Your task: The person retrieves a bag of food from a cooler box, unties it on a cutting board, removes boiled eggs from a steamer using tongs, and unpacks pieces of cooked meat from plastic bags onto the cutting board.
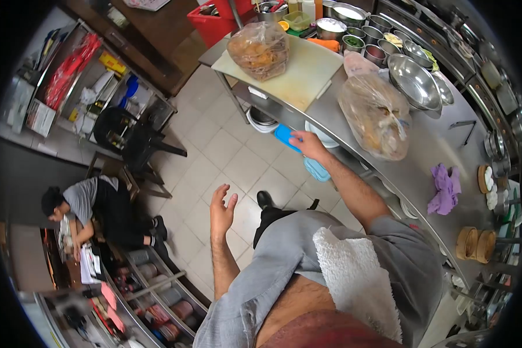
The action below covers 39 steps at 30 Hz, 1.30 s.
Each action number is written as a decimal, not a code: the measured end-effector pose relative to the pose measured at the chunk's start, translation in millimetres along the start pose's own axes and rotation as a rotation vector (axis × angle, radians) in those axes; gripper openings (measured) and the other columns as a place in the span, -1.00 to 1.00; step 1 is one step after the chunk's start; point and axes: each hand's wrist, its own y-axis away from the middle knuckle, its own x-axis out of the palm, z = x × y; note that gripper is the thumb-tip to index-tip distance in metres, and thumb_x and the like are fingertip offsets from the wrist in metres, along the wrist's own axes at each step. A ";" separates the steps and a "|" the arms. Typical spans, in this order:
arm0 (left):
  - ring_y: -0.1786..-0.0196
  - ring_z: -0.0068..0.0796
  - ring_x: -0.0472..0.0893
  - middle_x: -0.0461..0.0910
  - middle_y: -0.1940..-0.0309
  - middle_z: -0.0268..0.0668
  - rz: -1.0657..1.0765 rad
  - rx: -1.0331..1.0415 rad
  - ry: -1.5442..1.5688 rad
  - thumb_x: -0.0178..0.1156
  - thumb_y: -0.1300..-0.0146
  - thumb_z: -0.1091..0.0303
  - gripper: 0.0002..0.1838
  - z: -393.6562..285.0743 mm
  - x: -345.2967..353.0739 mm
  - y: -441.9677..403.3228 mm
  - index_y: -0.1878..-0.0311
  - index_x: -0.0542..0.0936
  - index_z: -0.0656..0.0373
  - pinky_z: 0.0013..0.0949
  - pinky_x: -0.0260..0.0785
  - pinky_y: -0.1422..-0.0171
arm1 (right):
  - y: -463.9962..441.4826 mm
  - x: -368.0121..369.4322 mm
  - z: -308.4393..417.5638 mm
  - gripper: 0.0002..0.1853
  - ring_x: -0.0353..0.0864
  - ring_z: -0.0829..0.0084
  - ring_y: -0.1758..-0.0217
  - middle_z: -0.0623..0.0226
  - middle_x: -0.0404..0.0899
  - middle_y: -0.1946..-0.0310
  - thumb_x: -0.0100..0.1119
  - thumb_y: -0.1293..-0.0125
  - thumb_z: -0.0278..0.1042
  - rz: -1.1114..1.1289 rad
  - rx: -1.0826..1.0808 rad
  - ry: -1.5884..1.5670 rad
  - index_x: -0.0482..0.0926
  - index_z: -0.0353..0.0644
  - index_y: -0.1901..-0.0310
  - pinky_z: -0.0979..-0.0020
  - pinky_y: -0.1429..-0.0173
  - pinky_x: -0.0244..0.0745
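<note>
My left hand (222,210) is raised over the tiled floor, thumb apart from its curved fingers, holding nothing. My right hand (309,145) reaches out beside the steel counter's front edge, fingers loosely stretched, and I see nothing in its grasp. Behind it in the view are a blue lid (286,138) and a light-blue container (316,169), low by the under-shelf. On the counter nearest that hand lies a tied clear plastic bag of brownish food (377,119). Another such bag (260,51) sits on a pale cutting board (301,87).
The steel counter (414,168) carries metal bowls (414,81), small tins of ingredients, a purple cloth (444,188) and bamboo steamers (475,243). A person (93,209) bends over papers at left, near a black chair (133,136) and open drawers (162,290).
</note>
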 end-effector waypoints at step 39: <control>0.21 -0.39 0.53 0.53 0.31 -0.25 0.457 0.946 0.428 0.26 -0.02 0.52 -0.66 -198.1 82.4 -558.5 0.10 0.44 0.23 -0.35 0.40 0.07 | -334.9 -70.0 149.7 -0.88 0.48 0.60 0.23 0.36 0.53 0.21 0.14 -0.25 -0.50 -0.476 0.060 0.223 0.54 -0.26 0.17 0.55 0.17 0.41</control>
